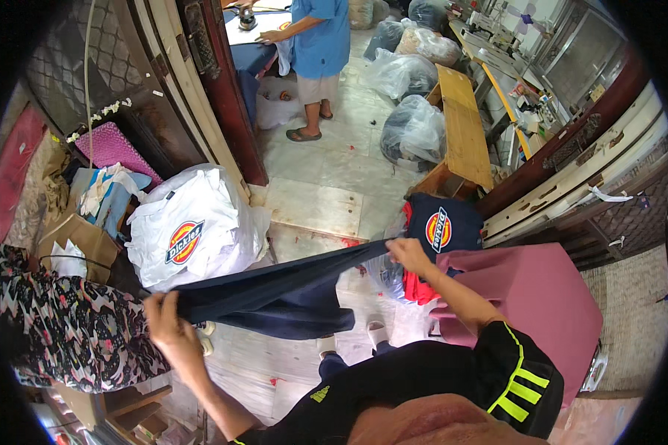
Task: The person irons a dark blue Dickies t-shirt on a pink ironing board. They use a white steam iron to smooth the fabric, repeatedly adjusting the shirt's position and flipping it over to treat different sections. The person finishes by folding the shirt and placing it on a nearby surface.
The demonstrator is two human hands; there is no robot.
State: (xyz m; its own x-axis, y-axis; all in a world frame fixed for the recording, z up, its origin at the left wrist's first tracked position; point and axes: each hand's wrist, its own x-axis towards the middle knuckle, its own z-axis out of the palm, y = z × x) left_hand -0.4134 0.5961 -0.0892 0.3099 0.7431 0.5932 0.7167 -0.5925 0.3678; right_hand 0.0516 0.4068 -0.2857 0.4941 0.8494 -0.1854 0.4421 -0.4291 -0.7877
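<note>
A dark navy cloth garment (267, 297) is stretched in the air between my two hands, its lower part hanging in loose folds above the floor. My left hand (165, 320) is closed on its left end, beside a floral black cloth. At the other end, higher and to the right, my right hand (408, 256) pinches a corner. Just past that hand lies a folded navy shirt (439, 226) with a printed emblem, on a pile with red cloth. Beyond the garment on the left sits a large stack of white shirts (189, 222) bearing the same kind of emblem.
A pink-covered table (542, 311) stands at my right. Ahead, past the doorway, a person in a blue shirt (323, 41) works with an iron (246, 18). Stuffed plastic bags (416, 130) and a wooden bench (464, 122) line the right. Floral black cloth (67, 326) lies left.
</note>
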